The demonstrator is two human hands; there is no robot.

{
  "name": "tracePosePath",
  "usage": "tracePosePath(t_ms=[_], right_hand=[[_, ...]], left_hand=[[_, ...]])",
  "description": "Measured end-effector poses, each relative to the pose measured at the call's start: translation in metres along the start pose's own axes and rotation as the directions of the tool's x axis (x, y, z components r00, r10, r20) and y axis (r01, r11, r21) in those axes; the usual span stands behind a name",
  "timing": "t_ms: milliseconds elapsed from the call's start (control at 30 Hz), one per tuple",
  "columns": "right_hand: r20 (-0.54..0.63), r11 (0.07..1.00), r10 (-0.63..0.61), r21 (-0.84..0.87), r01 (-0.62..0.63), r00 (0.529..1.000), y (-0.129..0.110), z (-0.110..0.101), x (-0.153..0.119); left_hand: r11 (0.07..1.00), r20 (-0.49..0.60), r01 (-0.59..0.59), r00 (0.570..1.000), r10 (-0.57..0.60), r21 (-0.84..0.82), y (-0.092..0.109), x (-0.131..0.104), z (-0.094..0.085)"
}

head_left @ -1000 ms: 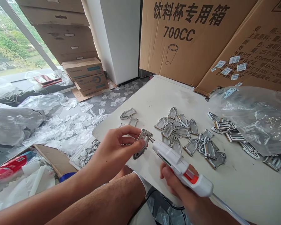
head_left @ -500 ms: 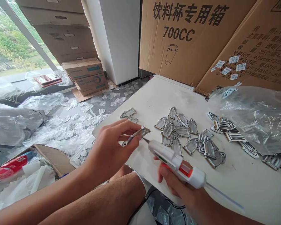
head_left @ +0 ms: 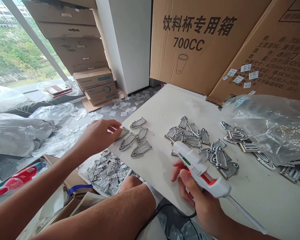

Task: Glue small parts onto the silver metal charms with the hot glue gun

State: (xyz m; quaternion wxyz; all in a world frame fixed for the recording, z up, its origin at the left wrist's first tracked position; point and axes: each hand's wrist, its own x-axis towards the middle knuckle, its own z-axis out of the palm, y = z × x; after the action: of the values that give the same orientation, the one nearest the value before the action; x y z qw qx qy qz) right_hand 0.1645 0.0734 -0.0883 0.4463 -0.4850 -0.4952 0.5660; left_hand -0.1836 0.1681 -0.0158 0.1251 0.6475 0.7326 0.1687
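Observation:
In my right hand (head_left: 193,186) is a white hot glue gun (head_left: 197,166) with a red trigger and a clear glue stick (head_left: 247,213) out of its back. Its tip points up-left, over a pile of grey arch-shaped pieces (head_left: 187,133). My left hand (head_left: 100,133) is at the table's left edge, thumb and forefinger apart. Its fingertips are beside an arch-shaped piece (head_left: 123,132), partly covering it; whether they touch is unclear. Several more pieces lie there, one nearest me (head_left: 141,149). Below the edge, a clear tub (head_left: 83,173) holds many small striped pieces (head_left: 110,170).
On the right of the white table (head_left: 162,110), a clear plastic bag (head_left: 270,123) lies beside striped pieces (head_left: 250,146). Big cardboard boxes (head_left: 190,70) stand behind. An open carton (head_left: 72,180) sits left of my leg. Plastic scraps (head_left: 62,133) cover the floor. A black cable (head_left: 175,208) hangs below the table.
My left hand has let go of the arch-shaped piece it held at the glue gun's tip and moved left. The glue gun has shifted slightly right, and the left pieces and tub show more fully.

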Motion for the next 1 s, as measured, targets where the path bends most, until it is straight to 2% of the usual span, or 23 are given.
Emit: tracePosePath(t_ms=[100,200,267,300,433,600,733,833,900,1000], right_hand=[[-0.004,0.996,-0.01,0.086,0.011,1.0,-0.002,0.005,0.0],[-0.055,0.992,-0.046,0.111,0.052,0.997,-0.005,0.008,0.001],[-0.076,0.99,-0.086,0.106,0.094,0.993,-0.006,0.008,0.002],[-0.079,0.988,-0.107,0.1,0.115,0.991,-0.006,0.007,0.002],[-0.042,0.99,-0.126,0.06,0.129,0.991,-0.005,0.004,0.002],[-0.108,0.997,-0.053,0.042,0.058,0.993,-0.003,0.003,-0.002],[-0.041,0.999,-0.051,0.008,0.051,0.998,0.002,-0.002,0.0],[-0.063,1.0,-0.027,-0.013,0.026,0.998,0.006,-0.005,0.001],[-0.065,1.0,-0.024,-0.004,0.024,0.998,0.007,-0.006,0.001],[-0.046,1.0,-0.023,0.005,0.023,0.999,0.008,-0.006,0.002]], left_hand=[[0.986,-0.119,-0.125,0.983,0.138,0.113,0.032,-0.002,-0.002],[0.952,-0.044,-0.292,0.954,0.297,0.095,0.075,-0.001,0.014],[0.913,0.068,-0.398,0.917,0.393,0.09,0.101,0.004,0.034],[0.909,0.111,-0.409,0.91,0.4,0.08,0.112,0.009,0.044],[0.953,0.208,-0.302,0.933,0.293,0.007,0.141,0.029,0.076],[0.96,0.304,-0.274,0.911,0.279,-0.063,0.152,0.041,0.086],[0.954,0.385,-0.278,0.873,0.3,-0.115,0.15,0.043,0.084],[0.944,0.421,-0.281,0.845,0.33,-0.175,0.145,0.042,0.076],[0.938,0.414,-0.271,0.845,0.339,-0.214,0.139,0.039,0.067],[0.916,0.329,-0.252,0.876,0.353,-0.313,0.125,0.03,0.051]])
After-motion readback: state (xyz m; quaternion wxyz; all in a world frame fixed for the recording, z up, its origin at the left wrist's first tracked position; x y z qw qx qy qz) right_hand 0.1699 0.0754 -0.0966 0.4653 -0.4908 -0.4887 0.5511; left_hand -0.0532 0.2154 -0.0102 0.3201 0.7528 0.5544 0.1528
